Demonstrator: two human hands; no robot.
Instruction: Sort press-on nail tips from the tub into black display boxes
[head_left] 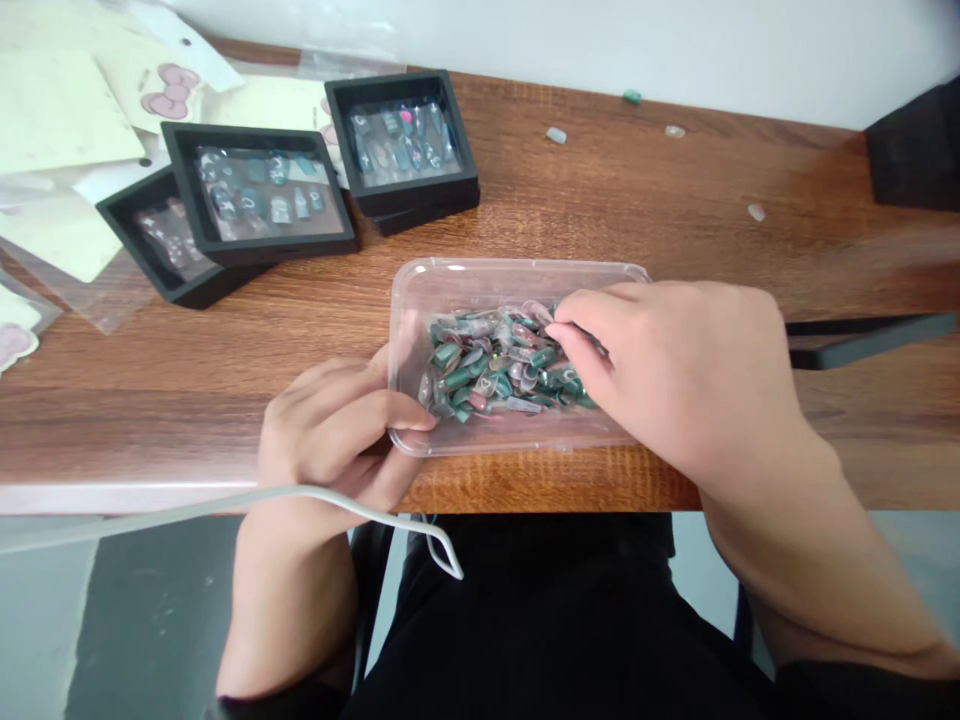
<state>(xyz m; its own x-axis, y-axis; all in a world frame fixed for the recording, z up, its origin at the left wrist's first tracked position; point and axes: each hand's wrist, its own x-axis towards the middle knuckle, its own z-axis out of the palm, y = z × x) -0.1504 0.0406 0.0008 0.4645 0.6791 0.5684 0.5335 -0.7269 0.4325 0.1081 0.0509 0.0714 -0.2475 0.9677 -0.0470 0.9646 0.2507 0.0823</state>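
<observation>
A clear plastic container (517, 266) sits near the table's front edge, holding a heap of press-on nails (480, 365) in green, pink and clear tones. My left hand (337, 430) is closed on the container's left end, fingers over its rim. From the right, my right hand (675, 370) reaches over the container and covers its right end. Its thumb and index finger are pinched together at the top of the heap, on what looks like a clear press-on nail; the fingertips partly hide it.
Black display frames (262, 245) with nail sets lie stacked at the back left, beside bagged pale cards (60, 110). Several loose nails (556, 135) are scattered at the back. A white cable (300, 491) crosses my left wrist. Black objects (915, 150) stand at right.
</observation>
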